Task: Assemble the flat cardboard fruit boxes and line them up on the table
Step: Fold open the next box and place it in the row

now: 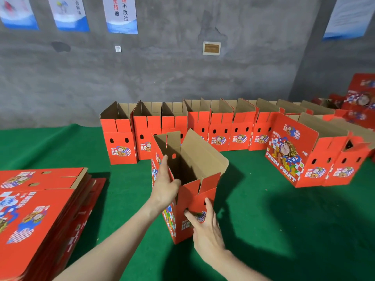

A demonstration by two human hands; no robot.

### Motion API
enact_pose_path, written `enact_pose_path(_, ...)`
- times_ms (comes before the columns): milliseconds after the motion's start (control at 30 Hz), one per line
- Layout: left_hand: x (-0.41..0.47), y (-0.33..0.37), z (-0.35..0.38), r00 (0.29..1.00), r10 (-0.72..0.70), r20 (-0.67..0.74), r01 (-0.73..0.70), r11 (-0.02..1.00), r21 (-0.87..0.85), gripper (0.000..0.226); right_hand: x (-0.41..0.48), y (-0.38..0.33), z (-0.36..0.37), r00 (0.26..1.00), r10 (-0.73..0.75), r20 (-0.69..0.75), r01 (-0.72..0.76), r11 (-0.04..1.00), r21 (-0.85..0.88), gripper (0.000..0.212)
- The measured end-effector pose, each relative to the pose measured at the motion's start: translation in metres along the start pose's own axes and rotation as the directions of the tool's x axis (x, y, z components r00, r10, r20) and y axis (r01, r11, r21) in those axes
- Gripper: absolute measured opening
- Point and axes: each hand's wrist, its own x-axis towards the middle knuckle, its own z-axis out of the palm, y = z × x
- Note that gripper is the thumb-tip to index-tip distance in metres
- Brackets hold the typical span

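The open box (pixel 203 157), stood on the tabletop (pixel 263 209) before the row of finished boxes (pixel 221 126), is gripped at its wall by the left hand (pixel 165 185) and pressed by the right hand (pixel 207 230) with straight fingers, and should be squared before being added to that row.

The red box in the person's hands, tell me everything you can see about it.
The red printed cardboard box stands upright on the green cloth table, in front of the row of finished boxes. Its inside is plain brown, its top flaps stand open, and its near narrow end has two oval holes. The left hand grips the left wall's rim; the right hand presses spread fingers on the near end by the holes.
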Motion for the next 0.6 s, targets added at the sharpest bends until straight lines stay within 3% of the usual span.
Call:
enact_pose_path(133,-0.006,-0.001,-0.004,1.000,-0.012,0.012,0.012,0.999,-0.039,0.085,0.001,-0.008,0.003,0.997,0.071,0.002,-0.071,0.997,-0.001,0.067)
enact_pose_path(300,-0.010,-0.009,-0.016,0.996,0.019,0.090,-0.009,0.994,-0.110,0.089,-0.001,0.002,0.001,0.998,-0.010,0.069,0.007,0.999,0.047,0.061)
enact_pose_path(467,-0.004,-0.008,-0.015,0.969,0.089,0.229,-0.065,0.992,-0.110,0.088,0.010,0.018,-0.011,0.992,-0.088,0.092,0.086,0.996,0.020,0.044)
enact_pose_path(600,0.007,-0.011,-0.001,0.925,0.088,0.370,-0.072,0.996,-0.056,0.071,0.027,0.034,-0.017,0.992,-0.056,0.113,0.058,0.998,-0.022,0.040)
